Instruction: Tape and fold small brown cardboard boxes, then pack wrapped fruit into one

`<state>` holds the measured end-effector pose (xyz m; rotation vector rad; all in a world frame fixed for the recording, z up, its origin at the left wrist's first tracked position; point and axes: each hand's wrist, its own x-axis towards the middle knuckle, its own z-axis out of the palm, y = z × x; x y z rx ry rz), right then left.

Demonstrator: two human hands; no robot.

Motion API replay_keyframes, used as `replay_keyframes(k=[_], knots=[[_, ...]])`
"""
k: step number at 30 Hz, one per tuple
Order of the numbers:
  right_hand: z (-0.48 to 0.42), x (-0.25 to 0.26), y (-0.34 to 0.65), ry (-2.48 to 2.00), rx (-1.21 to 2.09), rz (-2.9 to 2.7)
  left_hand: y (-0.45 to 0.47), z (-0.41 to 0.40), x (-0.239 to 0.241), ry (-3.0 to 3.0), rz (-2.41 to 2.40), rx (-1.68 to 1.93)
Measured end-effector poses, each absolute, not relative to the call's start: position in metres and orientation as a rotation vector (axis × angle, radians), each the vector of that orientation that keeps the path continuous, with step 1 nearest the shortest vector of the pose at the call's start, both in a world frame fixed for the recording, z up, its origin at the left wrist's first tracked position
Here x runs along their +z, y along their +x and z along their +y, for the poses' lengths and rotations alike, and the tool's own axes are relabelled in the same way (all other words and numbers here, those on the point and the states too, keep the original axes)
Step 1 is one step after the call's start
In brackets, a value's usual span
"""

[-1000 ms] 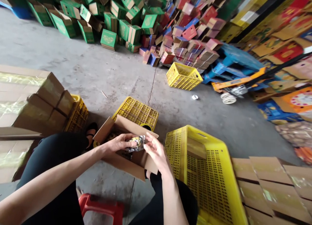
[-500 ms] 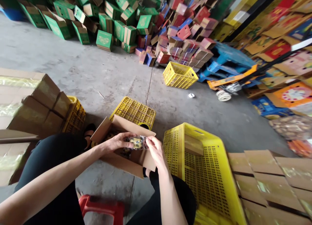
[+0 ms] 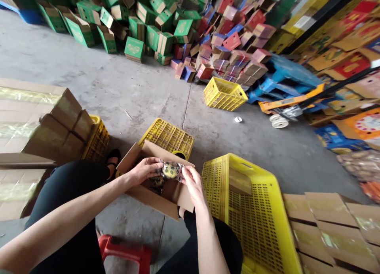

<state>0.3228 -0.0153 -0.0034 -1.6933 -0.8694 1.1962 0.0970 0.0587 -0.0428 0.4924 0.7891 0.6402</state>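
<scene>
Between my hands is a small clear plastic packet with a yellow item and dark spots showing through; its exact kind is unclear. My left hand pinches the packet's left end, fingers closed. At the other end my right hand grips it between thumb and fingers. Both hold it over an open cardboard box standing between my knees. Inside the box, partly covered by my hands, lie more dark-and-yellow wrapped packets.
A large yellow crate with a carton inside stands right of my knee. Taped cartons lie at far right, others at left. Beyond the box are an upturned yellow crate, another crate and a pallet jack.
The packet is stretched out more flatly between my fingers, with more of its yellow content visible. My left fingers have shifted toward its left end. The whole view has swung slightly left.
</scene>
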Motion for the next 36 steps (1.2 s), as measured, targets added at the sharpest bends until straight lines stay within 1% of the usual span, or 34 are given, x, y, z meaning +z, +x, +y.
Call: replay_keyframes(k=[8,29,33,36], knots=[[-0.0162,0.0079,0.3165,-1.596,1.272,-0.787,0.0972,0.0593,-0.0431,0.488,0.828,0.683],[-0.012,0.0065,0.3161,-1.545,1.274,-0.738,0.0991,0.0641,-0.0457,0.403,0.945,0.752],[-0.0113,0.0057,0.3171,-1.563,1.248,-0.757,0.0983,0.0646,-0.0442,0.405,0.925,0.752],[-0.0104,0.0037,0.3199,-1.586,1.145,-0.849,0.097,0.0642,-0.0422,0.392,0.866,0.724]])
